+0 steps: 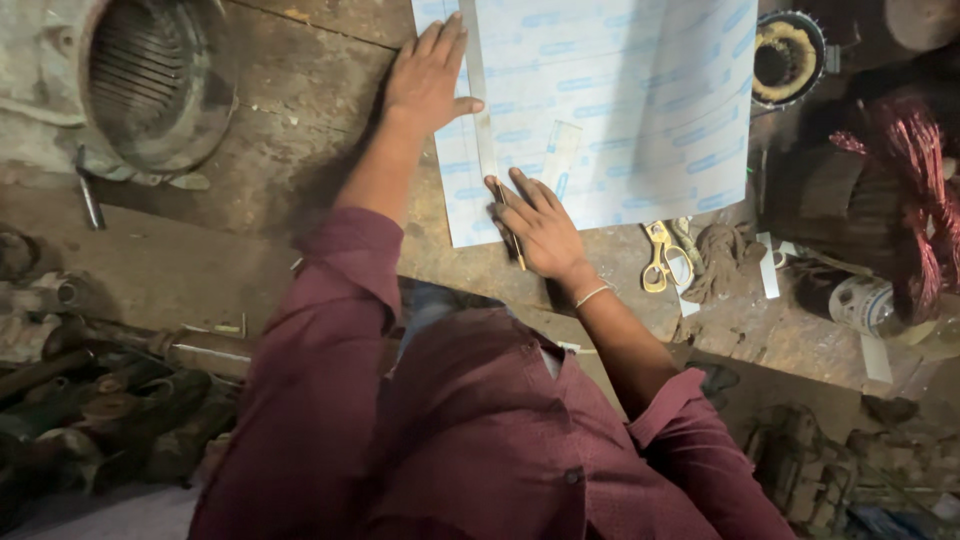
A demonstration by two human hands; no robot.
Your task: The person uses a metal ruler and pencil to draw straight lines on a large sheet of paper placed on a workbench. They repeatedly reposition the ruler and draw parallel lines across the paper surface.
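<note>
A large white sheet point(620, 90) with pale blue print lies on the wooden bench point(300, 90). A long metal ruler point(478, 90) runs down its left side. My left hand point(428, 75) lies flat with fingers spread on the sheet's left edge, the thumb against the ruler. My right hand point(540, 225) holds a thin pencil-like tool point(512, 240) against the ruler's lower end, near the sheet's bottom edge. A small paper strip point(562, 155) lies on the sheet just above my right hand.
Yellow-handled scissors point(658, 255) and a knot of twine point(722, 258) lie right of my right hand. A motor housing point(150, 80) sits at the upper left. Copper wire coils point(915, 190), a wound stator point(788, 55) and a tin point(860, 300) crowd the right. Rusty parts point(90, 400) lie at the lower left.
</note>
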